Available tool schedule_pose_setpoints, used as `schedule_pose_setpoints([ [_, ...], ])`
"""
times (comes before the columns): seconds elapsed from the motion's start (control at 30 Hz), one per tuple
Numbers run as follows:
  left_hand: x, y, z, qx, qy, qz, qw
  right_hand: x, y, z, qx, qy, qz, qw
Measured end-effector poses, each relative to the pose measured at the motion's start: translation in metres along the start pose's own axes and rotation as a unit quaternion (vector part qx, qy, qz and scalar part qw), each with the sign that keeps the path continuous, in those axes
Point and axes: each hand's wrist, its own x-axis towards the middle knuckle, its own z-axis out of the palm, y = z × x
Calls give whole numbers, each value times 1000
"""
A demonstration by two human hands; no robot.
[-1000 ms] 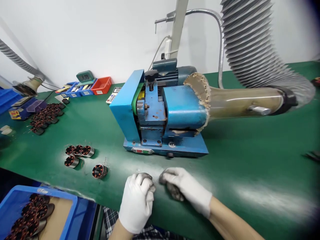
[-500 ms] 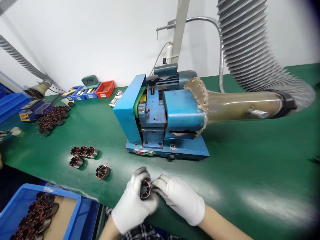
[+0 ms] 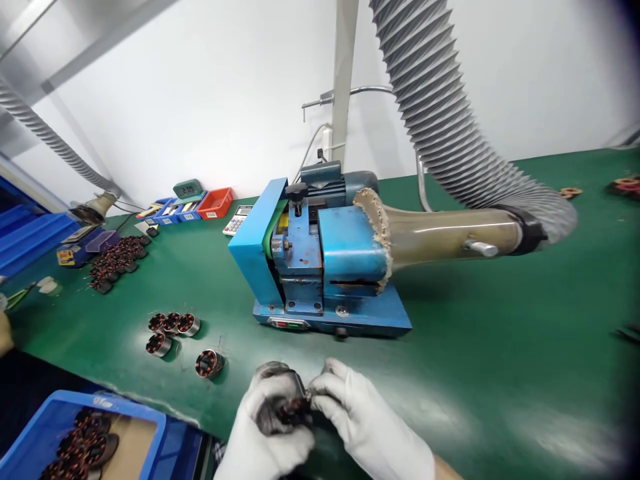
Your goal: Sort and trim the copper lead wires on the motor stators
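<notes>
My left hand [image 3: 267, 427], in a white glove with dark-stained fingers, is wrapped round a motor stator [image 3: 295, 408] with copper windings. The stator is tilted and partly hidden by the fingers. My right hand [image 3: 345, 407], also gloved in white, has its fingertips pinched together at the stator's right side. What lies between those fingertips is too small to make out. Left of my hands, a single stator [image 3: 209, 364] rests on the green table [image 3: 480, 373] with thin wires sticking up. Beyond it several more stators [image 3: 159, 344] stand in a cluster.
A blue belt machine [image 3: 300, 267] stands ahead of my hands, joined to a ribbed grey hose [image 3: 435, 100]. At lower left a blue bin [image 3: 159, 427] holds several stators. A pile of stators [image 3: 120, 259] lies farther left. Another person's hand [image 3: 5, 333] shows at the left edge.
The stator in my left hand has turned from showing its round open face to a tilted, darker side. Both hands appear slightly lower as the camera view has shifted.
</notes>
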Motion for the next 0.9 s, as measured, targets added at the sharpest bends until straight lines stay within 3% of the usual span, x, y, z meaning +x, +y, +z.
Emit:
schedule_pose_setpoints([
  [0.1, -1, 4, -10, 21, 6, 55, 998, 5, -4, -4, 144, -37, 98, 984],
  [0.2, -1, 6, -14, 58, 25, 82, 995, 7, -8, -6, 298, -94, 197, 929],
  [0.27, 0, 11, -14, 68, -1, 99, 993, 5, -11, -5, 299, -88, 222, 924],
  [0.37, 1, 27, -16, 40, -109, 101, 988, 1, -16, -3, 149, -17, 159, 976],
  [0.43, 1, 37, -16, 34, -147, 87, 985, -1, -19, -3, 77, 22, 117, 990],
  [0.5, 0, 40, -16, 70, -114, 90, 987, -1, -22, -6, 63, 34, 111, 991],
  [0.63, -1, 26, -12, 200, 38, 141, 969, 4, -25, -13, 115, 11, 143, 983],
  [0.73, 1, 13, -8, 165, 20, 154, 974, 3, -23, -12, 174, 43, 149, 972],
  [0.83, 1, 12, -6, 53, 10, 74, 996, 0, -20, -6, 159, 69, 123, 977],
  [0.9, 1, 16, -6, 19, -15, 55, 998, 0, -20, -4, 137, 56, 118, 982],
])
